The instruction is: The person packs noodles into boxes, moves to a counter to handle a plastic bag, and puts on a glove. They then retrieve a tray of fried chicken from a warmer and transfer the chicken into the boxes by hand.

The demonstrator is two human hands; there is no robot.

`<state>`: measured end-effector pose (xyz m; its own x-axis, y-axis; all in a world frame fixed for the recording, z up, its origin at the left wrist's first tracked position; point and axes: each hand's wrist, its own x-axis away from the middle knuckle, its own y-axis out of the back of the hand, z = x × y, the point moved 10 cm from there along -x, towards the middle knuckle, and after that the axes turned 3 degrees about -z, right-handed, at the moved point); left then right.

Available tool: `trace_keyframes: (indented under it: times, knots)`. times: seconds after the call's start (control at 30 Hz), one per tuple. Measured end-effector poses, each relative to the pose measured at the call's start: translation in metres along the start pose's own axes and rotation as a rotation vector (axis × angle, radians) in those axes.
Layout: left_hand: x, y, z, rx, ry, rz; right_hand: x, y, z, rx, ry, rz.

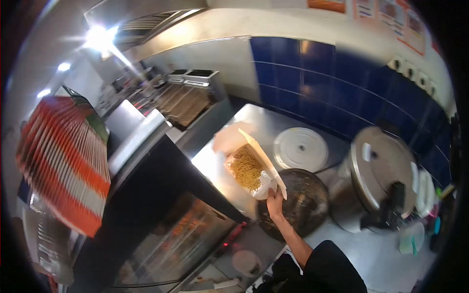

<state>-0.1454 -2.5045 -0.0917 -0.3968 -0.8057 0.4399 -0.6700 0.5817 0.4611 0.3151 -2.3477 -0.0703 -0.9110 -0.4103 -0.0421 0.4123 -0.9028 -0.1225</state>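
Note:
My right hand (274,202) grips the lower corner of an open white takeaway box (266,163) filled with yellow noodles (246,168). The box is held tilted above the steel counter (210,163), just left of a dark round wok (303,200). A pale flap of the box sticks up at its far end. My forearm and black sleeve (332,268) reach in from the bottom. My left hand is out of view.
A round white lid (300,148) lies on the counter behind the wok. A large steel pot with a lid (381,168) stands at the right. A slanted stack of red-and-white boxes (63,161) sits left, above a glass-fronted heated cabinet (181,239). Blue tiles (332,83) back the counter.

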Motion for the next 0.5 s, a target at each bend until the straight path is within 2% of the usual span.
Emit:
trace_keyframes:
  times: [0.07,0.1,0.13,0.17,0.2,0.23,0.27,0.3,0.33,0.4,0.43,0.5]
  knots:
    - [-0.015,-0.005,-0.081,0.009,-0.204,0.076,0.033,0.073,0.027,0.073,-0.033,-0.043]
    - [-0.015,-0.005,-0.13,0.005,-0.292,0.104,0.058,0.11,0.048,-0.034,-0.066,-0.1]
    - [-0.001,0.003,-0.222,0.004,-0.786,0.035,0.078,0.142,0.059,-0.14,-0.103,-0.154]
    - [0.002,0.003,-0.253,-0.066,-0.82,-0.031,0.102,0.184,0.046,-0.173,-0.162,-0.218]
    - [0.01,0.005,-0.289,-0.066,-0.983,-0.128,0.128,0.215,0.062,-0.141,-0.162,-0.25]
    - [0.014,0.0,-0.312,-0.038,-1.042,-0.175,0.16,0.236,0.084,-0.237,-0.254,-0.23]
    - [0.015,-0.011,-0.339,-0.015,-1.069,-0.186,0.188,0.253,0.093,-0.342,-0.345,-0.216]
    - [0.02,-0.022,-0.355,0.003,-1.093,-0.195,0.211,0.277,0.093,-0.33,-0.349,-0.263]
    - [0.019,-0.042,-0.352,0.007,-1.092,-0.147,0.236,0.295,0.089,-0.317,-0.383,-0.28]
    - [0.0,-0.114,-0.328,0.209,-0.855,0.41,0.275,0.322,0.081,-0.3,-0.439,-0.294]
    - [0.019,-0.126,-0.327,0.097,-0.926,0.382,0.29,0.335,0.076,-0.316,-0.354,-0.341]
    - [0.038,-0.154,-0.315,0.066,-0.864,0.481,0.317,0.355,0.06,-0.429,-0.393,-0.337]
